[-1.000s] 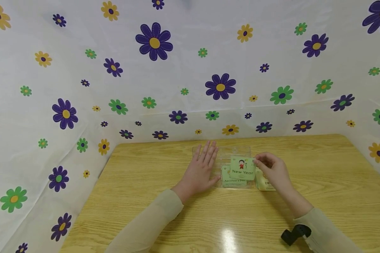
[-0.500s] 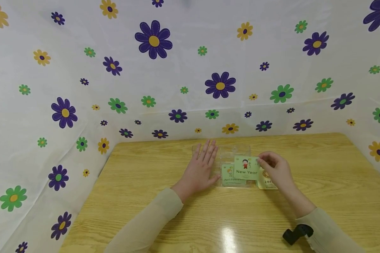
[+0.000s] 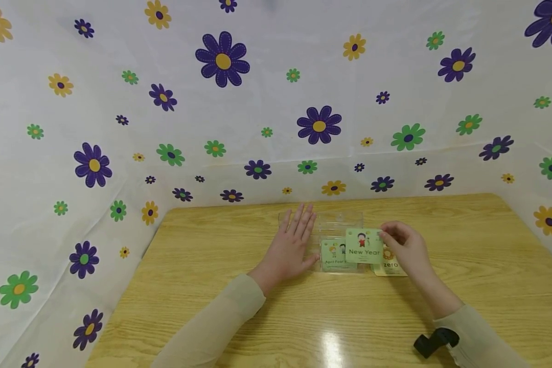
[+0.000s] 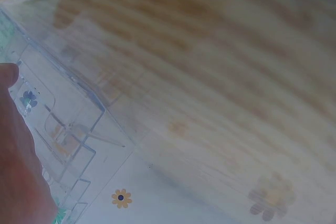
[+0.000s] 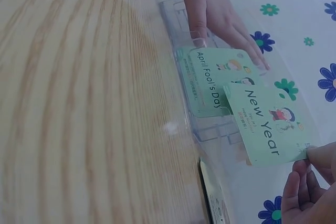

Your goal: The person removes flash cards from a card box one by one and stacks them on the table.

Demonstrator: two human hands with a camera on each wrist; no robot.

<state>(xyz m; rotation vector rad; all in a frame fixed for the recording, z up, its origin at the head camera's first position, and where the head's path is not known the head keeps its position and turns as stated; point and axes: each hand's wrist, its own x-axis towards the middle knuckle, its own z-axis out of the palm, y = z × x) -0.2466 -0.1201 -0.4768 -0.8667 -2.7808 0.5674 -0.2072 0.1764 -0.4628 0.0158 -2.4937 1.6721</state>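
A green "New Year" flash card point(image 3: 363, 247) is pinched at its right edge between the thumb and fingers of my right hand point(image 3: 406, 249). It overlaps a green "April Fool's Day" card point(image 3: 333, 261) that lies in the right part of a clear plastic tray point(image 3: 342, 221). My left hand point(image 3: 289, 250) rests flat with straight fingers on the tray's left part. In the left wrist view the clear tray point(image 4: 79, 129) shows stepped edges beside the hand. Right of the tray sits a yellow "zero" card point(image 3: 390, 270), partly hidden by the right hand and the held card.
The wooden table point(image 3: 239, 327) ends at a white cloth wall point(image 3: 257, 102) printed with flowers. A black strap point(image 3: 437, 341) is around the right sleeve.
My right hand has moved a little to the right with the "New Year" card, uncovering more of the "April Fool's Day" card. The left hand stays in place.
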